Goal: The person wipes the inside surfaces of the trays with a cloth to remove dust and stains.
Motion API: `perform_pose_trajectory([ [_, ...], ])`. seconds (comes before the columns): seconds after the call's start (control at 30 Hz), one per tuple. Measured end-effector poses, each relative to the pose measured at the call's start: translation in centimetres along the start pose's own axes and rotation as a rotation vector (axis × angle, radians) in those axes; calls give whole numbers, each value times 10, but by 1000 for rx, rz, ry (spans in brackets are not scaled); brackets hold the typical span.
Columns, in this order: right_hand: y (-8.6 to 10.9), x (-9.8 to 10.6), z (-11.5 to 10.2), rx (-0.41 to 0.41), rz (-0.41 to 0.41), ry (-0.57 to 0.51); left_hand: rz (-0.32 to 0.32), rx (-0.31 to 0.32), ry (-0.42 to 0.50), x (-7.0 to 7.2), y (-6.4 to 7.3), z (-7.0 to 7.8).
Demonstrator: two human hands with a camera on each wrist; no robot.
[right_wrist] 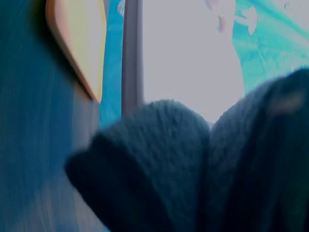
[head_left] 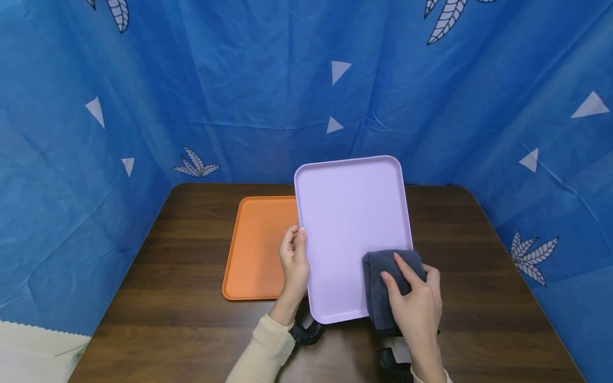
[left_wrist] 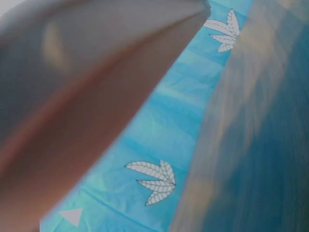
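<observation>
Left to right, head view. A blue sheet (head_left: 62, 186) with white triangles and leaf prints is hung around the back and both sides; a pale patch (head_left: 35, 346) is seen at lower left. The lower half of the frame is taken up by the dark wood-grain worktop (head_left: 158, 287). An orange tray (head_left: 256, 250) is laid flat on it, left of centre, its right part hidden behind the left hand (head_left: 293, 266) and the lavender tray (head_left: 351, 213).

Lavender tray is held at frame centre, slightly right, inner face turned to the head camera, top edge seen against the sheet. Its left rim is pinched by the left hand, thumb at the front edge. A cream sleeve (head_left: 268, 348) and a black wrist mount (head_left: 307, 333) are worn on that arm.

The tray's lower right corner is covered by a folded grey cloth (head_left: 378, 290). Cloth is gripped by the right hand (head_left: 417, 303), thumb and index finger laid on top, other fingers bent at its right side; their tips cannot be made out. Another black mount is worn below.
</observation>
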State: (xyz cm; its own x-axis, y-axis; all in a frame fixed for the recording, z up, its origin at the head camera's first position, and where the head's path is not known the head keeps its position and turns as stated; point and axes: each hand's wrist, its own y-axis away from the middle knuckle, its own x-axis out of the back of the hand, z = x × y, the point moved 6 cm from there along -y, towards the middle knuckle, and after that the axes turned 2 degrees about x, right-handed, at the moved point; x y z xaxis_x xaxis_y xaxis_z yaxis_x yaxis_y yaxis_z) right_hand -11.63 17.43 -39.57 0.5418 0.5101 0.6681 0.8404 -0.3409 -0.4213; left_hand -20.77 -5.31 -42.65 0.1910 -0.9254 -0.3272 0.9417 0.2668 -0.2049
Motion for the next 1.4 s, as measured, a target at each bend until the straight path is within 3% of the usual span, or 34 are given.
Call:
perform_pose_trajectory([
  [0.17, -1, -1, 7, -34, -8, 2, 0, 1, 1, 0, 0, -2],
  [0.47, 0, -4, 3, -1, -4, -6, 6, 13, 6, 2, -1, -2],
  [0.9, 15, -17, -23, 166, -3, -32, -1, 12, 5, 0, -1, -3],
  [1.2, 30, -30, -47, 279, -55, -21, 5, 8, 23, 0, -1, -5],
  [1.4, 42, -39, -63, 407, -78, 8, 10, 29, 22, 0, 0, -7],
])
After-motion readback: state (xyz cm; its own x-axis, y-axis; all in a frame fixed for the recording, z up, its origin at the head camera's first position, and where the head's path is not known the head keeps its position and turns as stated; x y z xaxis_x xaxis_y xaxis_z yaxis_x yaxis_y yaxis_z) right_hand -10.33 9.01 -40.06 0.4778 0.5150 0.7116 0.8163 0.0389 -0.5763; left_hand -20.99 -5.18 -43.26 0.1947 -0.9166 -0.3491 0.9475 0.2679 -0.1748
